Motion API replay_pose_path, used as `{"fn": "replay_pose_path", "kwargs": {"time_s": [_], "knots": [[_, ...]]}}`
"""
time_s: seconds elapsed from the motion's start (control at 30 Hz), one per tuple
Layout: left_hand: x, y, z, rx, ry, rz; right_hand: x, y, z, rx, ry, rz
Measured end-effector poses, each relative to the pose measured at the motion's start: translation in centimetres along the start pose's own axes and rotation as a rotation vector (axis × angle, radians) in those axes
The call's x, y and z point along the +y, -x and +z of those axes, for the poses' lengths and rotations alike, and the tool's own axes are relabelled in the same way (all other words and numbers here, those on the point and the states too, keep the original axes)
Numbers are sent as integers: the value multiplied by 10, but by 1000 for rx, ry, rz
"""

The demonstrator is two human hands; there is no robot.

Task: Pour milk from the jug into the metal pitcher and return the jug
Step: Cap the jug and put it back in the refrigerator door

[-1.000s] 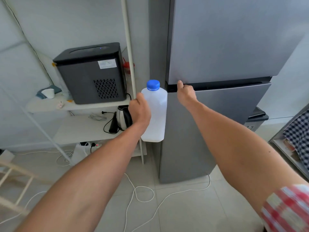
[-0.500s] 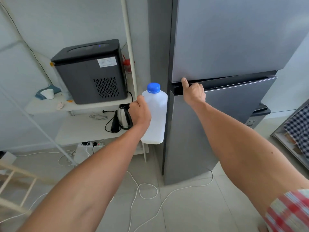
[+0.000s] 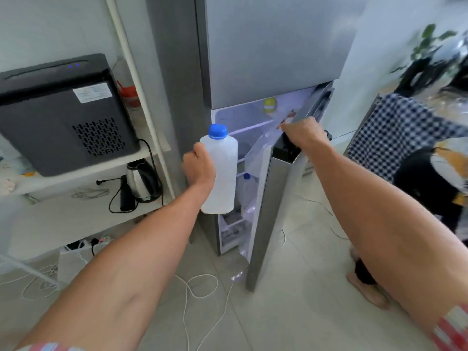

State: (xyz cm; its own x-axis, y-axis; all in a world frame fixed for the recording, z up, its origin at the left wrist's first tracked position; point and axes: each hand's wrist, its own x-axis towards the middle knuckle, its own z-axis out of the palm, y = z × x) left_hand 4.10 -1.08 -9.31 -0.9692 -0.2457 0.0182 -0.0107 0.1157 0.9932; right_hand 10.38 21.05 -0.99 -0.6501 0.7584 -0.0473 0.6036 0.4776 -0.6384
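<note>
Head view. Left hand (image 3: 200,168) wrapped around the left side of the milk jug (image 3: 221,173), fingers curled behind it, thumb up near the shoulder; firm full-hand hold. Jug upright, translucent white, blue cap (image 3: 217,130) on top, held in the air right in front of the open lower fridge compartment (image 3: 243,127). Metal pitcher nowhere in this view.

Right hand (image 3: 302,134) closed over the top edge of the lower fridge door (image 3: 266,211), fingers hooked down over the edge on the inner side, knuckles up. Door swung out, standing between the two forearms, its edge toward the camera. Upper freezer door (image 3: 273,46) shut, above both hands.

Behind the jug, inside the compartment: lit white shelves, another blue-capped bottle (image 3: 247,183) low and just right of the left hand's jug, a yellow-lidded container (image 3: 269,103) higher up, above the right hand.

Left of the left hand: white shelving (image 3: 76,171) bearing a black boxy appliance (image 3: 60,115), and one level down a steel electric kettle (image 3: 143,179) with a black cord. Below both forearms: pale tiled floor (image 3: 291,312) with loose white cables (image 3: 200,285). Right of the right arm: blue-checked cloth (image 3: 395,127), blurred. Red-checked sleeve (image 3: 453,328) at the right arm's lower edge.
</note>
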Motion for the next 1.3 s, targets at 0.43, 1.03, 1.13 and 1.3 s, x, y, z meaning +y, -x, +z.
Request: {"fn": "replay_pose_path", "kwargs": {"time_s": [0.43, 1.03, 1.13, 1.3], "knots": [[-22, 55, 82, -222, 215, -276, 100, 22, -83, 207, 345, 34], [-108, 119, 222, -70, 414, -765, 152, -23, -110, 240, 331, 9], [-113, 134, 235, -97, 362, -767, 156, -28, -112, 237, 342, 6], [-129, 144, 247, -180, 302, -790, 161, -31, -115, 233, 346, 6]]}}
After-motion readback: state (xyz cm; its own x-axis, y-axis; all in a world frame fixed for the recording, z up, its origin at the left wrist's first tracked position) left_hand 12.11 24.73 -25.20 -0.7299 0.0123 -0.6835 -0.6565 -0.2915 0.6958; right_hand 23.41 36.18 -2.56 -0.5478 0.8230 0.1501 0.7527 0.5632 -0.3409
